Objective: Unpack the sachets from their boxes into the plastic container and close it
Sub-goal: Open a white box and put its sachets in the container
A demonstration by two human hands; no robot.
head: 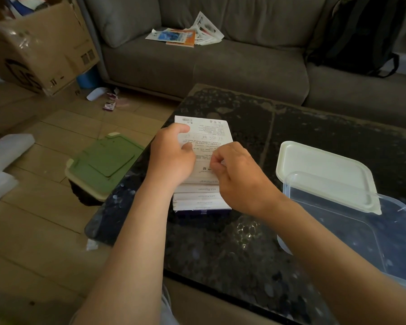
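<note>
Far left of the grip: cardboard box [40,43] tilted on the floor, flaps open. Green-lidded container [103,164] sits on the floor, just left of the left forearm, touching the table's corner.

Centre: stack of white sachet boxes [201,195] on the dark speckled table [232,249], near its left edge. Top box [205,133] lies printed side up, text upside down to the wearer. Left hand [171,158] clamps the top box's left edge, thumb over the printed face, fingers curled around the side. Right hand [238,175] rests on the near right part of the same box, thumb and forefinger pressed together, pinching at something small there; cannot tell whether flap or tab, the fingers cover it. Box looks closed.

Beyond the grip, on the grey sofa [220,66]: loose pile of flat packets and papers [185,34]. Black backpack [359,36] at the sofa's right end.

Right of the grip: clear plastic container [361,235] on the table, close to the right forearm, open, no sachets visible inside. Pale lid [321,172] lies tilted across its far rim, underside up, partly on the table.
</note>
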